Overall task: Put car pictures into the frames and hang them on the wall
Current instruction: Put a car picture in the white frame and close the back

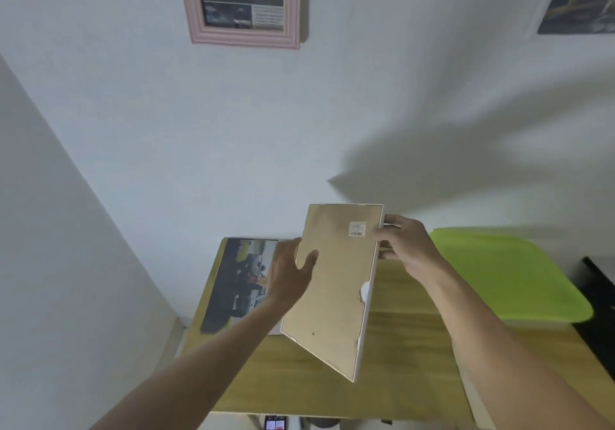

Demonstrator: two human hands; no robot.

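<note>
I hold a picture frame point(336, 283) above the wooden table point(406, 363), its brown backing board turned toward me, with a small white label near its top right. My left hand point(289, 273) grips its left edge, thumb on the board. My right hand point(404, 246) holds its upper right edge. A car picture point(238, 283) lies flat on the table's far left, partly hidden by my left hand. A pink frame point(243, 6) with a car picture hangs on the wall above. Another picture point(579, 0) hangs at the upper right.
A lime-green tray or lid point(509, 276) rests on the table's right side. A dark object point(599, 296) stands beyond the table's right edge. A side wall closes in on the left. Something small with a red patch point(275, 423) shows below the table's front edge.
</note>
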